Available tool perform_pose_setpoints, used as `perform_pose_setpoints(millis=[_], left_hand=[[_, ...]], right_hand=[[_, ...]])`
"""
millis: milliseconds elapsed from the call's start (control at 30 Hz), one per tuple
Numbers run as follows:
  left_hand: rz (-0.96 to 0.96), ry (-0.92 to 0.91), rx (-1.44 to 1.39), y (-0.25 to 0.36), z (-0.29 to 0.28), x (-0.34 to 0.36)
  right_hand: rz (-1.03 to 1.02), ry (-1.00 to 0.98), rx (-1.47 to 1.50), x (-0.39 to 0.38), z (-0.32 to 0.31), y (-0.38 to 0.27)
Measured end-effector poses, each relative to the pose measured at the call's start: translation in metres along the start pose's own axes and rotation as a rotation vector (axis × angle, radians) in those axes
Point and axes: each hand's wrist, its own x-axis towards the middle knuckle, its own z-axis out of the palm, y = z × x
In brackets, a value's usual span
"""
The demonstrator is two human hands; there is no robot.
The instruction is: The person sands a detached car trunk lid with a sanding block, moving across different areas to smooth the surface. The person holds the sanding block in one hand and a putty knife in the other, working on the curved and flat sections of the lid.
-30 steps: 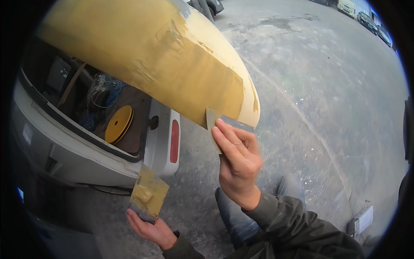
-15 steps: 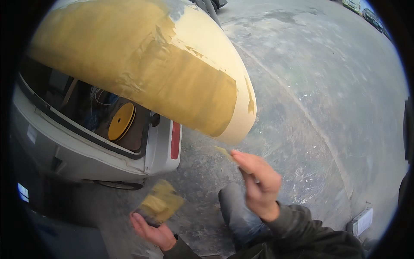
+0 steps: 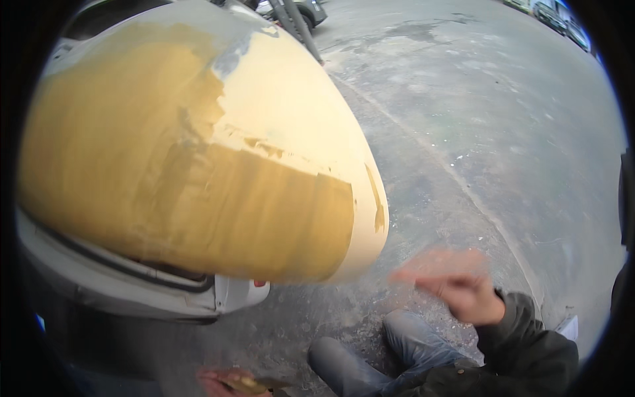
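Observation:
A raised rounded car panel [image 3: 311,106], cream with broad bands of yellow-tan filler putty [image 3: 264,212], fills the left and middle of the view. Just off its near right corner is my right hand [image 3: 456,288], smeared by motion, fingers drawn together and pointing left. What is between those fingertips is too blurred to make out. At the bottom edge my left hand [image 3: 215,382], cut off by the frame, grips a small putty board [image 3: 248,385] bearing yellow putty.
Beneath the panel is the silver car body [image 3: 119,281], with a red light [image 3: 259,283] at its corner. Concrete floor [image 3: 476,132] stretches to the right. Parked cars [image 3: 552,18] stand far off; a pale box [image 3: 567,327] lies at lower right. My knees [image 3: 350,364] are below.
The view has shifted, so the panel looks lower and covers most of the opening below it. My right hand moved right and down; its thin yellowish piece no longer shows. My left hand dropped toward the bottom edge.

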Motion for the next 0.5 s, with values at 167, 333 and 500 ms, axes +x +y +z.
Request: perform_pose_setpoints(millis=[167,333,500], left_hand=[[0.024,0.003,0.183,-0.007,-0.035,0.051],[0.038,-0.046,0.214,-0.002,-0.061,0.09],[-0.11,0.094,-0.141,-0.028,-0.045,0.105]], right_hand=[[-0.078,0.341,-0.204,0.092,0.009,0.006],[-0.105,0.41,-0.268,0.086,0.035,-0.004],[-0.152,0.481,-0.387,0.06,0.083,-0.016]])
